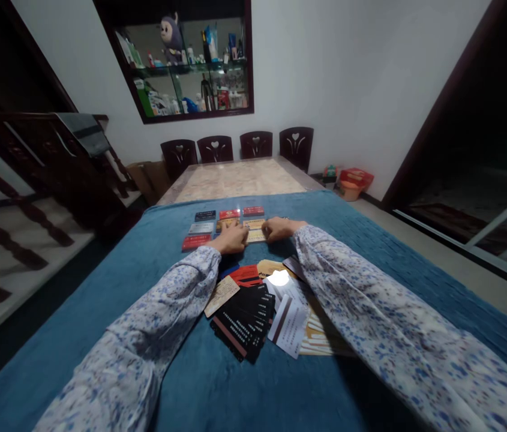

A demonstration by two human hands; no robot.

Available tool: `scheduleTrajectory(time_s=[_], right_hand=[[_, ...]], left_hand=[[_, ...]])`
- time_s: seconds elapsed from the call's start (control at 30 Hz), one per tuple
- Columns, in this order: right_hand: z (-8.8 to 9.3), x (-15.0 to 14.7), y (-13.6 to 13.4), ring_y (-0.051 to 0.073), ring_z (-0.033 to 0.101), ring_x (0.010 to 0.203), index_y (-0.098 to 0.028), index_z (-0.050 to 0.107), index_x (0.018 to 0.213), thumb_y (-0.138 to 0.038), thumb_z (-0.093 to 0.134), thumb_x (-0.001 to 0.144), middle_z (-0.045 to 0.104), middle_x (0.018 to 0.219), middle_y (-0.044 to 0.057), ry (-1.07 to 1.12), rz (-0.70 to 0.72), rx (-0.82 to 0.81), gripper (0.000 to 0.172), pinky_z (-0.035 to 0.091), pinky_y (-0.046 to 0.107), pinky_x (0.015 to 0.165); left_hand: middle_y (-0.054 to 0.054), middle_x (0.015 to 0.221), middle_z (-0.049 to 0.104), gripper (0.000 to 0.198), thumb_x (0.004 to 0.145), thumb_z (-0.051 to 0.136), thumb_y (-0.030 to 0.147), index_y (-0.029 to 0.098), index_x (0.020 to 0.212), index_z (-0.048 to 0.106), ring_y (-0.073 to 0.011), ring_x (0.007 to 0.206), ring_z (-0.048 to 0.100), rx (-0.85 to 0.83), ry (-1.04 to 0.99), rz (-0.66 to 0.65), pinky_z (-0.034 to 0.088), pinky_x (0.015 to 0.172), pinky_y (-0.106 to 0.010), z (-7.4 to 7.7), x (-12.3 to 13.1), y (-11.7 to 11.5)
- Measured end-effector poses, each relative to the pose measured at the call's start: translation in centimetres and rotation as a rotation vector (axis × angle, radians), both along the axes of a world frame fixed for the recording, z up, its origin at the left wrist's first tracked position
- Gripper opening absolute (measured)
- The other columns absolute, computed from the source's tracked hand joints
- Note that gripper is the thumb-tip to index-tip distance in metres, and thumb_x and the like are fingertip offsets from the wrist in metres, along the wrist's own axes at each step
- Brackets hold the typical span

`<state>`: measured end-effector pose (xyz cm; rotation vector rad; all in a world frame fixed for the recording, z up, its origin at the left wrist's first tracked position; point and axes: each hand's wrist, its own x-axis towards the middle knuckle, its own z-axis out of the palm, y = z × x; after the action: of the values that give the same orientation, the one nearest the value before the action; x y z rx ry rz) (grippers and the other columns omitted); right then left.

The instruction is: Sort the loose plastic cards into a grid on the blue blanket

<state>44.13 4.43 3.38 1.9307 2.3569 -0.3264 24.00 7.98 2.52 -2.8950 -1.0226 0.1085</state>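
Observation:
Both my arms reach forward over a blue cloth point(361, 252). My left hand point(231, 240) and my right hand point(279, 228) meet at a pale yellow card point(255, 231), with fingers curled on its edges. The card lies in a grid of cards: a dark card point(205, 215), two red cards point(230, 213) point(253, 210), a grey card point(201, 228) and a red card point(196, 241). Nearer me, between my forearms, lies a loose fanned pile of cards point(253, 312), black, red, white and tan.
Beyond the cloth the bare marbled tabletop point(235, 179) runs to several dark chairs point(257, 144) at the wall. A glass cabinet point(185, 66) hangs above. A wooden stair rail point(19, 180) stands left. A red bag point(356, 179) sits on the floor at right.

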Motion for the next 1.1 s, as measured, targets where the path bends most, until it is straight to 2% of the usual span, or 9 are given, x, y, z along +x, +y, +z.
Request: scheduleTrajectory(time_s=[0.23,0.43,0.63,0.7,0.83,1.0,1.1], right_hand=[[-0.4,0.4,0.0,0.021,0.071,0.095,-0.019,0.076,0.106,-0.025,0.073,0.075,0.078,0.108,0.007,0.017,0.009,0.017,0.032,0.046,0.021,0.071],[-0.2,0.2,-0.5,0.02,0.07,0.094,-0.02,0.075,0.105,-0.024,0.07,0.078,0.078,0.107,0.007,0.0,0.01,0.02,0.028,0.045,0.021,0.069],[0.0,0.9,-1.4,0.022,0.069,0.097,-0.017,0.07,0.119,-0.028,0.072,0.081,0.076,0.112,0.011,-0.025,0.032,0.066,0.039,0.045,0.024,0.071],[0.0,1.3,-1.7,0.023,0.069,0.098,-0.015,0.067,0.126,-0.032,0.074,0.082,0.075,0.115,0.012,-0.025,0.031,0.101,0.048,0.045,0.024,0.074],[0.4,1.7,-2.6,0.022,0.067,0.1,-0.015,0.068,0.128,-0.031,0.068,0.087,0.073,0.117,0.013,-0.024,0.038,0.199,0.044,0.043,0.024,0.075],[0.9,1.0,-4.2,0.022,0.065,0.098,-0.016,0.076,0.111,-0.022,0.059,0.09,0.074,0.114,0.012,-0.006,0.017,0.297,0.027,0.038,0.026,0.071],[1.2,0.2,-5.1,0.021,0.065,0.094,-0.016,0.078,0.104,-0.021,0.055,0.091,0.075,0.111,0.012,0.028,0.004,0.338,0.026,0.036,0.026,0.069]], left_hand=[[-0.017,0.126,0.064,0.014,0.092,0.058,0.025,0.019,0.104,0.061,-0.0371,0.128,0.046,-0.001,0.0,-0.03,0.035,0.102,-0.062,0.2,-0.5,-0.3],[-0.016,0.126,0.063,0.02,0.092,0.057,0.026,0.02,0.109,0.064,-0.037,0.127,0.045,0.012,-0.037,-0.055,0.034,0.102,-0.06,0.1,-0.8,-0.2],[-0.017,0.131,0.062,0.035,0.093,0.049,0.021,0.02,0.124,0.064,-0.0358,0.127,0.044,0.067,-0.13,-0.082,0.032,0.1,-0.057,0.2,-1.4,-0.6],[-0.016,0.131,0.063,0.034,0.094,0.05,0.022,0.021,0.123,0.066,-0.035,0.126,0.044,0.079,-0.17,-0.098,0.031,0.1,-0.055,0.3,-1.7,-1.0],[-0.015,0.127,0.065,0.029,0.095,0.05,0.02,0.019,0.115,0.07,-0.0331,0.125,0.046,0.098,-0.235,-0.128,0.028,0.1,-0.052,0.6,-2.5,-2.0],[-0.013,0.114,0.069,0.03,0.096,0.045,0.013,0.019,0.101,0.074,-0.0304,0.118,0.05,0.129,-0.301,-0.142,0.026,0.099,-0.051,0.6,-3.5,-3.2],[-0.012,0.111,0.071,0.031,0.095,0.045,0.011,0.02,0.098,0.074,-0.0296,0.116,0.052,0.141,-0.326,-0.136,0.026,0.1,-0.051,0.6,-4.2,-3.8]])
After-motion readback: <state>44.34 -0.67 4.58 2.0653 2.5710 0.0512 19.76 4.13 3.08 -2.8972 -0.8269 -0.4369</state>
